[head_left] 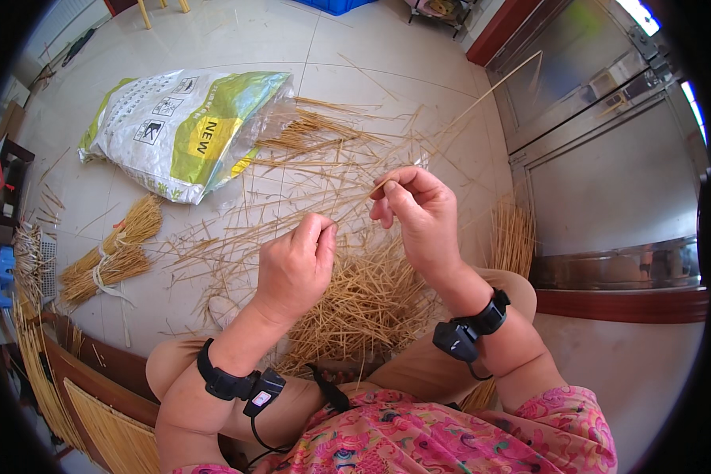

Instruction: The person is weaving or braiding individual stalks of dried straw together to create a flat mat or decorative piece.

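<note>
My right hand point(428, 223) is raised over the middle of the floor, its thumb and forefinger pinching a thin straw stalk point(380, 188). Lower and to the left is my left hand point(292, 265), thumb pressed against a curled forefinger; whatever is between them is too small to make out. A gap separates the two hands. Below them, between my legs, lies a loose heap of cut golden straw point(363, 312). Longer stalks point(237, 233) are scattered across the tiles beyond my left hand.
A white-and-green plastic sack point(162, 118) lies on its side, straw point(312, 130) spilling from its mouth. Tied straw bundles point(114, 253) rest at left, near a wooden board point(95, 371). Upright straw point(513, 237) leans by a metal cabinet point(616, 182) at right.
</note>
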Demonstrator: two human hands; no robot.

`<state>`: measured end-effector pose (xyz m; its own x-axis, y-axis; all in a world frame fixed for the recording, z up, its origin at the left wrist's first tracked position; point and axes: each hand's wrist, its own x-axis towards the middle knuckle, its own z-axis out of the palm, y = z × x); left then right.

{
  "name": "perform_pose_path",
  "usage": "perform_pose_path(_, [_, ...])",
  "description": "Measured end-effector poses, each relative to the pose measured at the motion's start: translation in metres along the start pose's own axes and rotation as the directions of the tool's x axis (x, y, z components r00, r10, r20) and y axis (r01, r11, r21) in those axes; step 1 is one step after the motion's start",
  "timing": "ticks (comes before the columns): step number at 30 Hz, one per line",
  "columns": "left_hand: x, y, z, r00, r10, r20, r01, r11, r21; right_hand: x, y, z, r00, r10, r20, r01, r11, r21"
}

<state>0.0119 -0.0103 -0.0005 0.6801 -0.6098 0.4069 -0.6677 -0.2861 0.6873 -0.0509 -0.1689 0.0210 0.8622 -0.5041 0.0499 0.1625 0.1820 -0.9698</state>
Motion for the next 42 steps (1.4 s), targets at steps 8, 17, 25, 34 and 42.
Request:
perform_pose_path(8, [-0.001, -0.001, 0.000, 1.000, -0.009, 0.015, 0.010, 1.000, -0.015, 0.001, -0.001, 0.000, 0.999, 0.002, -0.032, -0.001, 1.000, 0.011])
perform_pose_path(17, [-0.002, 0.000, -0.001, 0.998, -0.032, 0.063, 0.034, 0.999, -0.027, 0.001, 0.001, -0.001, 0.998, 0.054, -0.025, -0.051, 0.993, 0.106])
perform_pose_path(25, [-0.003, 0.001, 0.002, 0.998, -0.032, 0.056, 0.033, 0.999, -0.029, -0.002, -0.002, 0.001, 0.901, 0.389, 0.194, -0.433, 0.765, 0.476])
perform_pose_path(34, [-0.002, 0.000, 0.005, 0.995, 0.049, -0.082, -0.052, 0.998, -0.038, -0.009, 0.015, 0.007, 0.864, 0.435, 0.253, -0.494, 0.829, 0.262])
perform_pose_path(42, [-0.001, 0.001, -0.002, 0.996, -0.090, -0.016, 0.089, 0.993, -0.079, -0.004, -0.002, 0.003, 0.913, 0.360, 0.191, -0.174, 0.768, -0.616])
